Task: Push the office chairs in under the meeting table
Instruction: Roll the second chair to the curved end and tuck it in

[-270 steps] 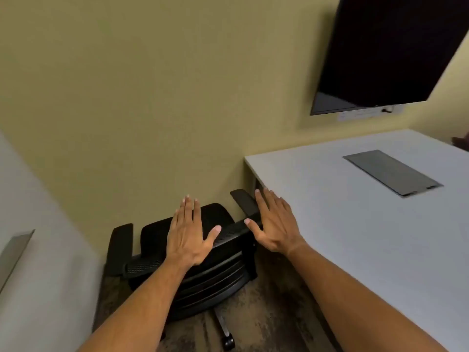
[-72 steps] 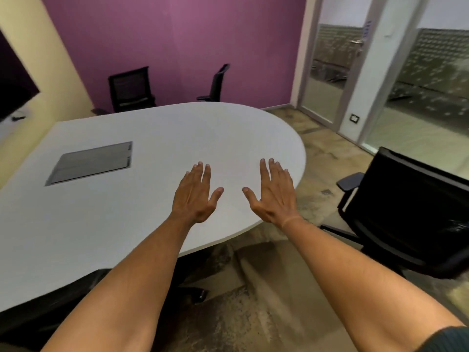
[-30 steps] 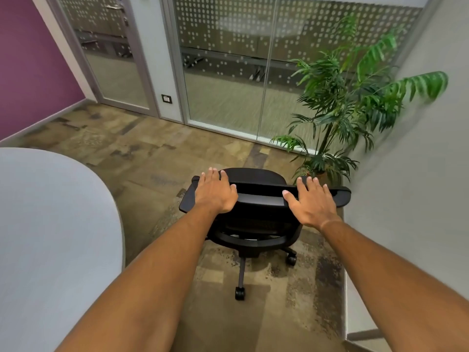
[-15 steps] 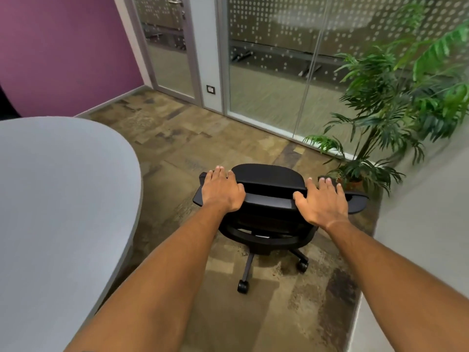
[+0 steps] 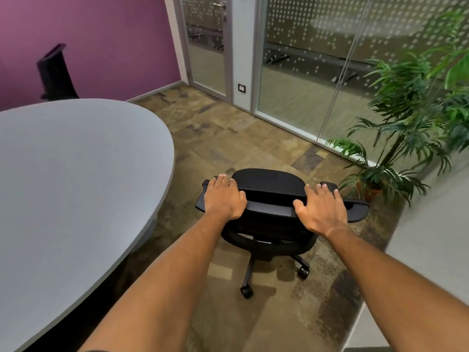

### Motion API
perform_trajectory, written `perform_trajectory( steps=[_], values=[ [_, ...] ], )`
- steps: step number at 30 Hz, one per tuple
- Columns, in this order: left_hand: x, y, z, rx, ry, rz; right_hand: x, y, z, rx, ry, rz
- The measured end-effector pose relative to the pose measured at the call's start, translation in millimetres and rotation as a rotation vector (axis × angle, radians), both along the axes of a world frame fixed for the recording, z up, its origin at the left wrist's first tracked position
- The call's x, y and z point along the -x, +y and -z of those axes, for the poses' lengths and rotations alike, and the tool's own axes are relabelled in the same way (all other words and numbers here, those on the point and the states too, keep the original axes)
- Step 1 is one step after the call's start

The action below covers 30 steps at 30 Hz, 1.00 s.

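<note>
From the head view, you have both hands on the black office chair (image 5: 269, 184), which stands on the patterned floor (image 5: 228, 138) to the right of the meeting table (image 5: 76, 174), apart from its rounded end and not under it; the top rail of the backrest runs left to right across your view, and the seat lies beyond it, so the chair faces away from you toward the glass partition (image 5: 304, 72), with the table off to its left side; your left hand (image 5: 224, 199) lies over the left end of the rail, fingers curled down over the far edge and thumb tucked along the near side, closed around it; your right hand (image 5: 321, 212) rests on the right end, palm down, fingers spread and reaching over the far edge, thumb out to the left, gripping more loosely; two castors show under the seat, one toward you and one to the right; a second chair (image 5: 54, 72) stands at the table's far side against the purple wall (image 5: 101, 34); a terracotta pot (image 5: 371, 193) in the right corner holds a leafy green plant (image 5: 411, 110)
</note>
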<state>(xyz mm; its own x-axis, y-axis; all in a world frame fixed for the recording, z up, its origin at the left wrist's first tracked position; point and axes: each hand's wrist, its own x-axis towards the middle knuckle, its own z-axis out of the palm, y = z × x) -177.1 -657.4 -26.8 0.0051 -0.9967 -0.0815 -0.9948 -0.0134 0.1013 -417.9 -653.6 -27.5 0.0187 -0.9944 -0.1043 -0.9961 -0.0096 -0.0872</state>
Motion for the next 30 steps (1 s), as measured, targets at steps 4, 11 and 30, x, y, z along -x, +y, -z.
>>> perform_trajectory(
  steps=[4,11,30],
  values=[
    [-10,45,3,0.027,0.018,-0.037,-11,33,2,0.019,0.011,-0.034],
    [-40,123,3,0.053,0.050,-0.094,-40,94,3,0.044,0.042,-0.107],
    [-118,270,-9,0.044,-0.019,-0.372,-135,173,0,0.042,-0.005,-0.430]
  ],
)
